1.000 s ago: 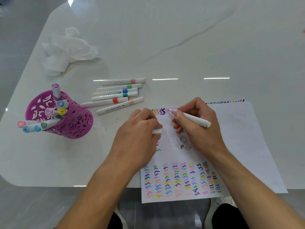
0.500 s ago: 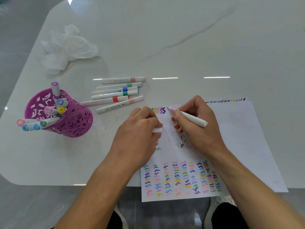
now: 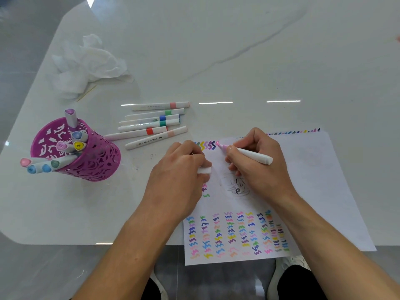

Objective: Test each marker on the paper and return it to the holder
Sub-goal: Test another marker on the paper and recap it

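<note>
Head view, middle of the frame: I am holding a white marker (image 3: 254, 156) in my right hand (image 3: 262, 172), fingers curled tight round its barrel. Its pink tip is touching the paper (image 3: 313, 180) just right of a short row of zigzags (image 3: 205, 145) at the sheet's top edge. My left hand (image 3: 179, 176) is resting at the paper's left edge, its curled fingers pinching the white cap (image 3: 204, 170). The paper is hanging over the near edge of the table (image 3: 238, 50), its lower part filled with columns of coloured squiggles. To the left, six capped markers (image 3: 151, 124) are lying side by side. Further left, the purple holder (image 3: 97, 163) is standing with more markers sticking out. A crumpled tissue (image 3: 86, 63) is lying in the upper left.
</note>
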### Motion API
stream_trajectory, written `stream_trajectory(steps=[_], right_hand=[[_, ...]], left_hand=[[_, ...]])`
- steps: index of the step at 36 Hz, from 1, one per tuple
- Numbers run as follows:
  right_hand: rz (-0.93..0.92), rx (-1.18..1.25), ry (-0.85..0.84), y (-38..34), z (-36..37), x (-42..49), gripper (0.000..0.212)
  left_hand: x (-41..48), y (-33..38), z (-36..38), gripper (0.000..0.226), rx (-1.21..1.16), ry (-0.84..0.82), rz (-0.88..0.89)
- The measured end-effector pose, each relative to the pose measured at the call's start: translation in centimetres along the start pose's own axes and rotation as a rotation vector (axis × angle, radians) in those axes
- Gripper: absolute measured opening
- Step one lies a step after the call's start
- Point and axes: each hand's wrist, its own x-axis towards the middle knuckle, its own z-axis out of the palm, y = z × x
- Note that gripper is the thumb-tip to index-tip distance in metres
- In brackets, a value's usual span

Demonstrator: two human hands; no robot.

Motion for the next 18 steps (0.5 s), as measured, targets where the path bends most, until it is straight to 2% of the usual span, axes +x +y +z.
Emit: stream_trajectory(steps=[12, 18], right_hand=[[-0.012, -0.021, -0.048, -0.14, -0.07, -0.09, 0.026], [0.004, 0.207, -0.018, -0.75, -0.71, 0.21, 0.023]], left_hand=[[0.08, -0.04, -0.05, 0.025, -0.005, 0.007, -0.022], [-0.05, 0.29, -0.08, 0.025, 0.008, 0.009, -0.021]])
